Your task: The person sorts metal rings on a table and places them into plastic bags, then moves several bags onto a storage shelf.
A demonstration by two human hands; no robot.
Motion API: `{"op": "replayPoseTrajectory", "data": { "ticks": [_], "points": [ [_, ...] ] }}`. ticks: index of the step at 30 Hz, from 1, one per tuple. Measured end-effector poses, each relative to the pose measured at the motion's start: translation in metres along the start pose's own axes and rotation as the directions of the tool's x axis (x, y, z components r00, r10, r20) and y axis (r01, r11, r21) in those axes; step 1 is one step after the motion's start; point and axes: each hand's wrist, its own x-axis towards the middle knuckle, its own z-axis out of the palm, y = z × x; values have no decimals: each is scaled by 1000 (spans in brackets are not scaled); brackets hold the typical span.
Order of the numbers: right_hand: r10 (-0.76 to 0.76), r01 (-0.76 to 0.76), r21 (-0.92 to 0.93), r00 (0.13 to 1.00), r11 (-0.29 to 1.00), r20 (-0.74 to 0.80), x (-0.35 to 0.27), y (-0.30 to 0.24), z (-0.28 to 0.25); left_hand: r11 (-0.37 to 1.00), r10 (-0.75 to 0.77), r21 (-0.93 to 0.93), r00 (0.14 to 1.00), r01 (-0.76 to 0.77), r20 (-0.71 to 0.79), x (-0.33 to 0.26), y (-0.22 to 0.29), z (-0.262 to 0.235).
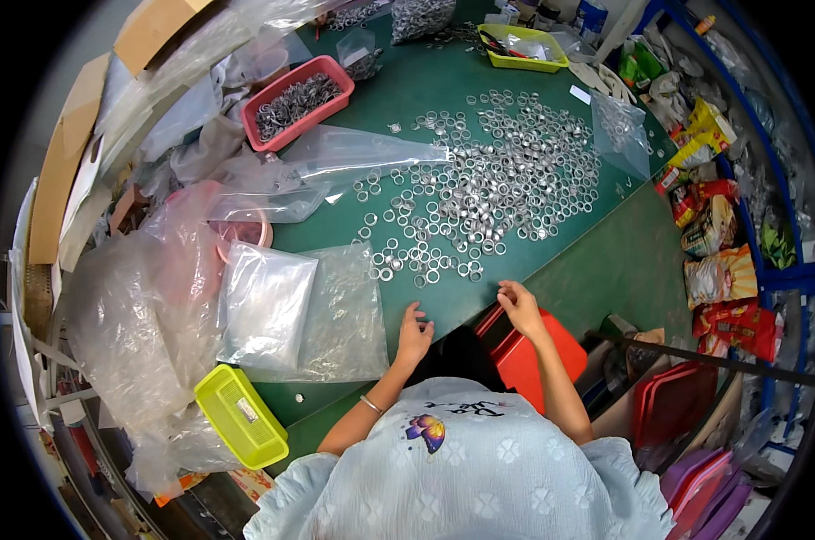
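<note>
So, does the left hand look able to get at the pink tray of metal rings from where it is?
Probably not without leaning in: the left hand rests at the table's near edge, while the pink tray sits at the far left, beyond crumpled clear plastic bags.

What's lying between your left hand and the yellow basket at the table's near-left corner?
In the head view, between the left hand and the yellow basket lie clear plastic bags flat on the green table, then one small loose ring.
</note>
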Motion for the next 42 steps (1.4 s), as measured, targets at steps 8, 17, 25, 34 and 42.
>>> {"op": "replayPoseTrajectory", "data": {
  "ticks": [8,17,25,34,42],
  "points": [
    [-284,242,-615,958,750,31,71,-9,-7,958,58,-279,998,-64,-30,-44,7,-21],
    [-531,563,-537,814,627,233,198,-40,-9,689,-720,-334,559,643,-411,-135,-134,144],
    [-695,930,-201,363,307,621,330,-107,65,-70,-978,-471,-154,879,-143,-124,-179,316],
    [-777,901,-229,433,367,456,377,-103,129,-50,-994,-636,-100,770,-44,-107,-194,343],
    [-296,105,429,864,897,407,383,-126,108,1,-1000,-654,-7,756,-9,-64,-218,304]
  ]
}}
